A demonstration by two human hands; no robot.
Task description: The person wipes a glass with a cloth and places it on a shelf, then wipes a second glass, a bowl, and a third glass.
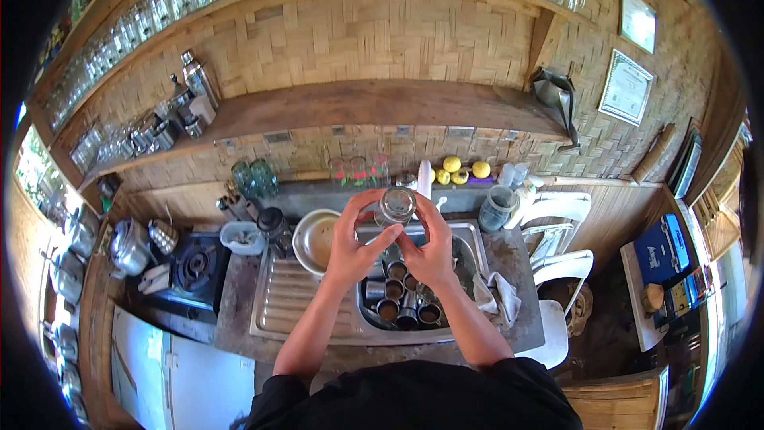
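Note:
Between my two hands, above the sink's back edge, is a clear drinking glass [398,205] with one round end facing me. The fingers of my left hand [355,240] curl round its left side. My right hand [430,245] grips the opposite side, and both thumbs come near each other at the glass's lower part. Below my hands, the steel sink basin [469,251] holds several metal cups [390,308], some with brownish liquid in them. Left of my left hand, a pale bowl [316,243] sits at the drainboard's [294,295] back.
A crumpled cloth [503,299] lies on the sink's right side. Behind stand a glass jar [496,209], yellow fruits [452,165] and the tap [425,178]. A gas stove [193,265] is at left, white chairs [561,267] at right. A wooden shelf [358,103] crosses the wall.

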